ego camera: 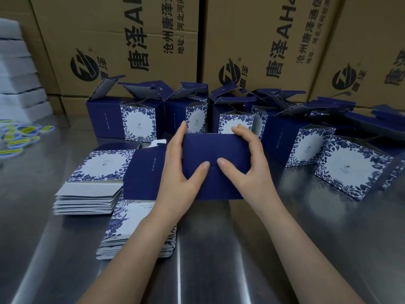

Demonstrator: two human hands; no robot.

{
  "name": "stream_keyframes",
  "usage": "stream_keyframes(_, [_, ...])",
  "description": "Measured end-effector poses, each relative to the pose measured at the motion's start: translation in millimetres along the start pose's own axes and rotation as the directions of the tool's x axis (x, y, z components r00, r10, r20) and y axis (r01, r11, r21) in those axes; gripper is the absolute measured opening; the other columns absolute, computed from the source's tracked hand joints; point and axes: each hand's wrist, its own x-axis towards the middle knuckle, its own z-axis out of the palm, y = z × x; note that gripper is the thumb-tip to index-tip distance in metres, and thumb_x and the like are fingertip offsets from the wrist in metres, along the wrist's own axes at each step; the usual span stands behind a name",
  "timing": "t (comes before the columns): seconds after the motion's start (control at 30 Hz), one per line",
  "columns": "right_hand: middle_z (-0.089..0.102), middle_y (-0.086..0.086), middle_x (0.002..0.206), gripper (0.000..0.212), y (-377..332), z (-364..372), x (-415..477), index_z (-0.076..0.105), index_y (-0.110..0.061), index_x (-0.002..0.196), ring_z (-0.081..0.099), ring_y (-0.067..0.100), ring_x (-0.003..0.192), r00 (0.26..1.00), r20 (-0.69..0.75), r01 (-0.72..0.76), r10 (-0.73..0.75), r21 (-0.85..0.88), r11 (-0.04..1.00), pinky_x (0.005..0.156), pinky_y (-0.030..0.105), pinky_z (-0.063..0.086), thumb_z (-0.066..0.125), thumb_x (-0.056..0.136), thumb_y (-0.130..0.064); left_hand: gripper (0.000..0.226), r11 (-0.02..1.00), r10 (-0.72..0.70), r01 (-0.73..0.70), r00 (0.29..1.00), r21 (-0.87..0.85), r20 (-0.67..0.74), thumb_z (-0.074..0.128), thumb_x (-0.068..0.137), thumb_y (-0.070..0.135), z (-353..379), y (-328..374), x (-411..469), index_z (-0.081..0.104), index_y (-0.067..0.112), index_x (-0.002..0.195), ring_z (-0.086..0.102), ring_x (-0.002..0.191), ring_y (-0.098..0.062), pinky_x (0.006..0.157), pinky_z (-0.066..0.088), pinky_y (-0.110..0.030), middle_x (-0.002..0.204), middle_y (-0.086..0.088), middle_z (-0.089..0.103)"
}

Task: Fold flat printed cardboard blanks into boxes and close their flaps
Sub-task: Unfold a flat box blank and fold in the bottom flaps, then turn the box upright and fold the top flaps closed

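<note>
A dark blue box (215, 148) stands on the steel table (219, 249) in the middle of the head view, its closed flap face turned up toward me. My left hand (178, 170) grips its left side, fingers over the far edge and thumb pressing the flap seam. My right hand (247, 159) grips the right side the same way, its thumb beside the left one. Two stacks of flat blanks lie to the left: a farther stack (92, 194) and a nearer stack (122, 229) partly under my left forearm.
Several folded blue-and-white boxes (140, 119) with open top flaps stand in a row behind, more at the right (350, 167). Large brown cartons (274, 40) wall the back. Round yellow-blue stickers (17, 137) and white foam sheets (17, 69) lie at far left.
</note>
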Motion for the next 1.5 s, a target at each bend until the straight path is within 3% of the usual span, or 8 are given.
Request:
stream_keyframes(0.23, [0.014, -0.023, 0.152, 0.079, -5.6, 7.6, -2.7, 0.043, -0.044, 0.134, 0.013, -0.010, 0.132, 0.987, -0.107, -0.134, 0.119, -0.152, 0.979, 0.099, 0.008, 0.018, 0.059, 0.062, -0.073, 0.073, 0.982, 0.152, -0.153, 0.988, 0.110, 0.023, 0.067, 0.087, 0.015, 5.0, -2.6, -2.0, 0.032, 0.024, 0.150, 0.027, 0.146, -0.006, 0.119, 0.029, -0.034, 0.158, 0.008, 0.031])
stream_keyframes(0.4, [0.002, -0.031, 0.151, 0.113, -8.0, 9.7, -0.7, 0.030, -0.038, 0.148, 0.004, -0.001, 0.145, 0.974, -0.114, -0.214, 0.198, -0.164, 0.963, 0.117, 0.032, 0.021, 0.062, 0.048, -0.082, 0.077, 0.914, 0.296, -0.311, 0.950, 0.261, 0.098, 0.072, 0.082, 0.001, 10.5, -2.0, -3.1, 0.037, 0.017, 0.148, 0.024, 0.148, -0.010, 0.116, 0.023, -0.017, 0.158, -0.004, 0.029])
stream_keyframes(0.67, [0.025, -0.012, 0.142, 0.051, -10.8, 3.6, 0.5, 0.051, -0.048, 0.097, 0.022, -0.004, 0.133, 0.955, -0.234, -0.183, 0.180, 0.010, 0.983, 0.093, -0.003, 0.021, 0.069, 0.051, -0.063, 0.074, 0.941, 0.291, -0.314, 0.940, 0.122, 0.178, 0.058, 0.081, 0.012, 10.6, 3.3, -5.2, 0.032, 0.021, 0.149, 0.022, 0.149, -0.016, 0.118, 0.026, -0.035, 0.160, -0.001, 0.025])
stream_keyframes(0.87, [0.052, 0.007, 0.129, 0.044, -0.7, -5.0, 6.9, 0.058, -0.037, 0.096, 0.055, 0.019, 0.114, 0.889, -0.304, -0.188, 0.342, 0.438, 0.879, 0.098, 0.039, 0.047, 0.073, 0.059, -0.054, 0.049, 0.988, 0.100, -0.123, 0.971, -0.095, -0.216, 0.049, 0.088, 0.005, 9.6, 4.4, -1.3, 0.045, 0.024, 0.134, 0.043, 0.137, -0.012, 0.112, 0.035, -0.025, 0.144, -0.002, 0.046])
stream_keyframes(1.0, [0.068, -0.011, 0.094, 0.056, 3.2, -9.5, 9.1, 0.059, -0.023, 0.111, 0.066, 0.004, 0.084, 0.868, -0.178, -0.185, 0.463, 0.751, 0.634, 0.069, 0.023, 0.053, 0.071, 0.065, -0.053, 0.036, 0.978, -0.143, 0.064, 0.899, -0.198, -0.414, 0.048, 0.093, 0.015, 2.4, 1.8, 6.0, 0.046, 0.030, 0.125, 0.048, 0.123, 0.006, 0.104, 0.038, -0.014, 0.136, 0.007, 0.048])
stream_keyframes(1.13, [0.067, -0.004, 0.083, 0.029, 6.3, -7.8, 7.2, 0.073, -0.029, 0.087, 0.064, 0.013, 0.077, 0.859, 0.000, -0.247, 0.512, 0.876, 0.414, 0.078, 0.029, 0.053, 0.069, 0.075, -0.054, 0.021, 0.729, -0.561, 0.378, 0.808, -0.571, -0.181, 0.051, 0.100, 0.034, -3.3, 2.0, 16.1, 0.051, 0.031, 0.121, 0.055, 0.122, -0.012, 0.101, 0.045, -0.032, 0.133, 0.004, 0.054])
stream_keyframes(1.27, [0.073, 0.001, 0.105, 0.035, 13.3, -5.2, 4.7, 0.077, -0.025, 0.095, 0.071, 0.021, 0.094, 0.860, 0.100, -0.272, 0.500, 0.920, 0.282, 0.077, 0.035, 0.057, 0.060, 0.084, -0.054, 0.050, 0.456, -0.654, 0.486, 0.751, -0.746, 0.090, 0.051, 0.093, 0.055, -9.4, 5.3, 17.8, 0.060, 0.021, 0.128, 0.066, 0.112, -0.025, 0.076, 0.061, -0.041, 0.119, -0.001, 0.068])
stream_keyframes(1.5, [0.072, 0.005, 0.112, 0.033, 14.2, -3.4, 9.9, 0.070, -0.022, 0.115, 0.070, 0.023, 0.101, 0.759, 0.116, -0.440, 0.641, 0.817, 0.373, 0.081, 0.040, 0.058, 0.053, 0.095, -0.042, 0.020, 0.540, -0.659, 0.434, 0.751, -0.722, -0.041, 0.045, 0.102, 0.022, -7.3, 1.6, 19.9, 0.065, 0.017, 0.103, 0.073, 0.087, -0.017, 0.069, 0.059, -0.035, 0.095, -0.001, 0.077])
